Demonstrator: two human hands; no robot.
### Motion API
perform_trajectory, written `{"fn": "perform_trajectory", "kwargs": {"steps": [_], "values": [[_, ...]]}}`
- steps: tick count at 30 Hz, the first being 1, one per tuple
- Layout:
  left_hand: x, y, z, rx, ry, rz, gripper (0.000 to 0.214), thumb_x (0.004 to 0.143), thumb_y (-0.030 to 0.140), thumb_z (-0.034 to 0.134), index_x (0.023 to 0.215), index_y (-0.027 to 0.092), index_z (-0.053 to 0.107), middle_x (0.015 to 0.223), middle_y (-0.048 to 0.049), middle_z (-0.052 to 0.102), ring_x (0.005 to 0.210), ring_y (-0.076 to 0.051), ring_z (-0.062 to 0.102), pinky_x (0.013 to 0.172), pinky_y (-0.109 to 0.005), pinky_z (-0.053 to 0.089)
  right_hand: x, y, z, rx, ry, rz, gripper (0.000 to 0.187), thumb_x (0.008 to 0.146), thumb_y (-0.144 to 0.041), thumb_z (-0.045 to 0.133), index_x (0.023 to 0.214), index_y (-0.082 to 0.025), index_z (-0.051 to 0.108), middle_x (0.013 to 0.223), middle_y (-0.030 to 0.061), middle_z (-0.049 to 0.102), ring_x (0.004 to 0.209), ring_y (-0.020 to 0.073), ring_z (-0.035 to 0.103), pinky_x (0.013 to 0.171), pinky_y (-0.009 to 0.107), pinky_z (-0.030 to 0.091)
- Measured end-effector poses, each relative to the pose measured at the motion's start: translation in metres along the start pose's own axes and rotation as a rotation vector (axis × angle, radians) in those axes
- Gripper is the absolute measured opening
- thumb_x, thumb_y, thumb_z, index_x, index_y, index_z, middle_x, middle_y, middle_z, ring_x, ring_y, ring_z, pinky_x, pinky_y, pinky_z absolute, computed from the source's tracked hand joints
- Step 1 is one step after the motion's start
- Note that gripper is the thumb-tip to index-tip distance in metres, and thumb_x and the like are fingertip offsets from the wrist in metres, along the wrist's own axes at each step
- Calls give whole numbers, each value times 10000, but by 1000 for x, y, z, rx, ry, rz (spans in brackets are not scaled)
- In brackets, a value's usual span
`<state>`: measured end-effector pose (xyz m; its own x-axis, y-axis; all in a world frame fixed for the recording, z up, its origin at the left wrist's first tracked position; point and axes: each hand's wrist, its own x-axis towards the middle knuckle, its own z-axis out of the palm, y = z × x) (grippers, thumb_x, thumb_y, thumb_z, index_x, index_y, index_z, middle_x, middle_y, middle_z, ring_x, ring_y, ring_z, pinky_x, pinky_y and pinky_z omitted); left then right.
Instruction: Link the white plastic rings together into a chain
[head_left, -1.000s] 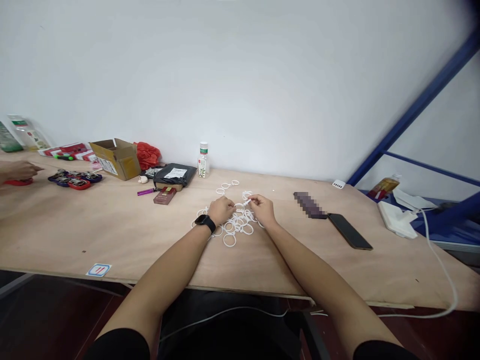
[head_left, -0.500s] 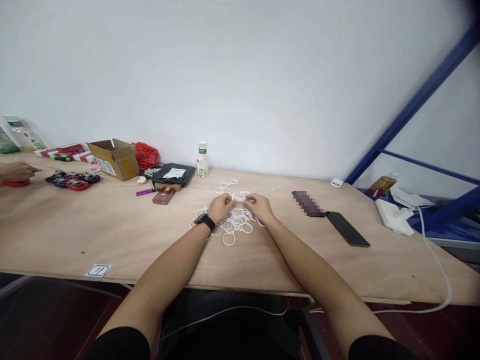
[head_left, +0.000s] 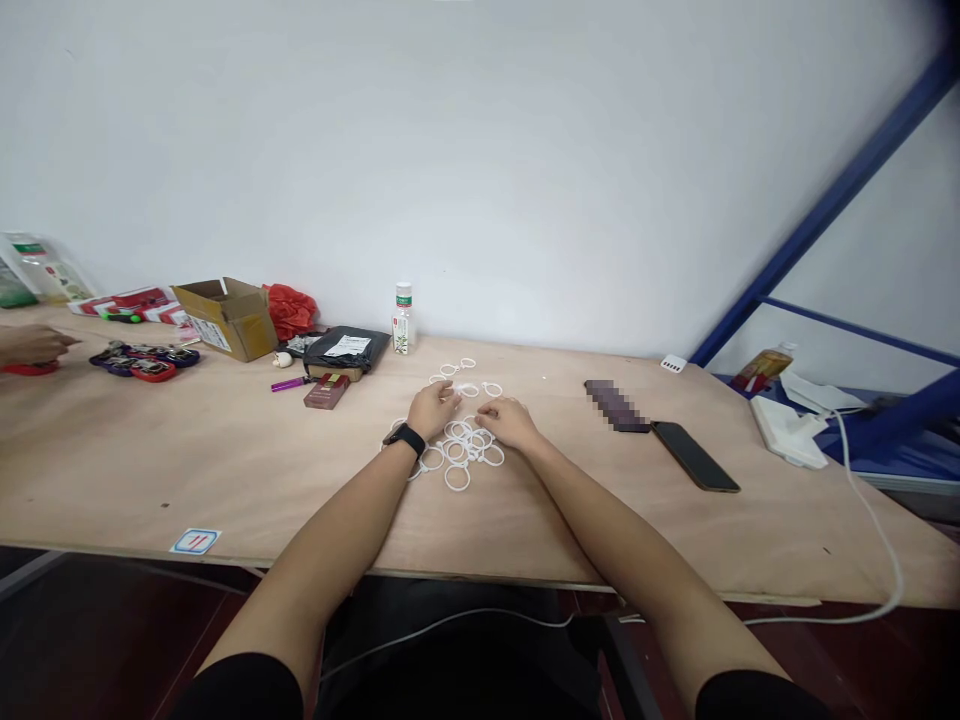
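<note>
A heap of white plastic rings point(head_left: 457, 477) lies on the wooden table between my forearms, each with a small knob or joint. My left hand point(head_left: 433, 408), with a dark watch on the wrist, hovers over the heap's left side, fingers loosely curved and apart. At the heap's upper right, my right hand point(head_left: 511, 422) has its thumb and forefinger slightly apart, close to the rings; nothing shows in its grasp. Just beyond my fingers rests a pair of joined rings point(head_left: 492, 390). Farther back lie more rings point(head_left: 467, 363), partly hidden by my left hand.
A bottle point(head_left: 403, 318) stands by the wall. Leftward are a black packet point(head_left: 349, 345), a dark red box point(head_left: 327, 391) and an open carton point(head_left: 238, 325). Another person's hand point(head_left: 34, 345) is at far left. Two phones, one a black phone point(head_left: 694, 457), lie right, near a white power strip point(head_left: 787, 432).
The white rings held between both hands now lie on the table beyond them. Both hands have let go and parted, the right drawing back toward the heap.
</note>
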<state>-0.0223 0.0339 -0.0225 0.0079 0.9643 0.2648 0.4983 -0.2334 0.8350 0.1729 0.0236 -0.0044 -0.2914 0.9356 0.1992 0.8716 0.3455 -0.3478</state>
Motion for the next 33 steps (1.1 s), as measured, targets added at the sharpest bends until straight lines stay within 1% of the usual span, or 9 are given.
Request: {"fn": "perform_trajectory", "kwargs": {"steps": [3,6,9,13,17,20,23,29,33], "values": [[-1,-1,3,-36,-49,68,649,804,304,667,1394,159,439,1356,-145,549,1064,-228,643,921,-328,494,0,-1,1,-11,-35,57,163,750,-315,648,866,-283,758,978,5,735,956,216,625,840,295,425],[-4,3,4,13,-26,168,604,825,290,641,1389,180,456,1409,-122,500,1153,-240,593,994,-360,462,-2,0,1,58,8,102,142,712,-249,647,815,-270,743,874,-9,736,866,193,636,799,284,430],[-10,12,2,94,15,255,398,861,313,593,1231,168,609,1271,-108,618,1087,-221,618,1005,-363,452,-4,0,3,239,123,85,142,731,-232,612,825,-237,718,805,-8,719,783,168,630,744,268,444],[-18,24,0,93,-109,291,376,893,385,540,1174,161,652,971,-74,729,849,-186,667,807,-300,516,-6,-3,5,585,263,37,189,759,-336,621,850,-194,705,769,21,697,688,159,605,655,265,462],[-19,27,0,49,-112,289,325,916,342,486,1088,162,695,836,-43,729,766,-167,652,714,-265,496,-8,-6,6,813,255,-9,283,731,-387,665,904,-168,713,792,51,698,689,167,608,644,280,479],[-17,25,0,-36,-78,221,331,917,329,471,1036,140,715,790,-43,720,704,-154,641,665,-253,489,-10,-6,5,845,211,-86,302,746,-378,668,972,-185,721,897,63,716,780,184,637,724,310,498],[-18,27,-2,-91,-89,188,391,922,366,465,1130,115,681,781,-50,716,661,-149,630,633,-253,487,-13,-5,4,840,230,-113,270,776,-378,654,966,-203,733,942,61,722,854,201,651,790,331,500],[-31,42,-9,73,-160,352,531,839,516,590,1267,202,600,906,-45,724,692,-154,628,691,-264,478,-10,1,7,929,279,-75,286,780,-423,658,943,-197,722,883,61,718,805,204,654,758,334,519],[-32,45,-8,-32,-242,352,488,877,505,536,1236,182,608,905,-52,714,670,-146,621,653,-256,480,-7,3,7,991,251,-77,282,762,-445,674,896,-198,699,843,46,704,772,187,640,736,318,514]]}}
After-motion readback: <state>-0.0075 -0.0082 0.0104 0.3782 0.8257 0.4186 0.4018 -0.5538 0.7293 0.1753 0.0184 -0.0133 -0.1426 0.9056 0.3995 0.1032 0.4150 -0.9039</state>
